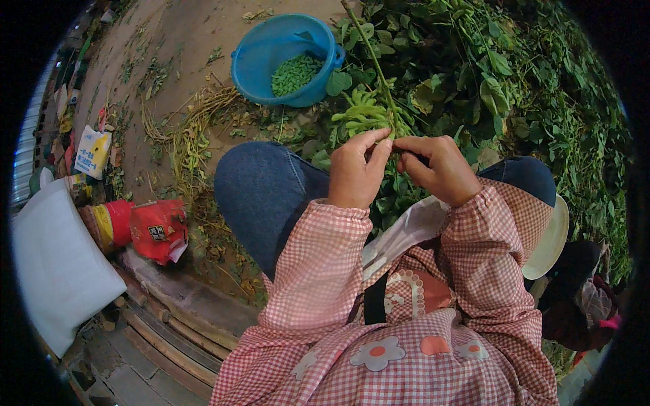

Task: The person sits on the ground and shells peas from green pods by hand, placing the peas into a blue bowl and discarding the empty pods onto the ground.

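Between my knees, my left hand [359,167] pinches the lower end of a green bean plant's stem [376,63] between thumb and forefinger. Clusters of plump green pods [363,111] hang on that stem just beyond my fingertips. My right hand [436,165] meets it from the right, its thumb and forefinger close together at the same spot; whether a pod or part of the stem is between them is hidden. Beyond my left knee stands a blue plastic basin [249,66] with loose green pods [297,73] lying in its bottom.
A large heap of leafy bean plants [538,101] spreads ahead and to the right. Dry stalks [195,127] litter the ground at left. Nearer are a red package [158,231], a white sack [61,269] and wooden poles [167,350]. A pale round object [551,243] lies by my right knee.
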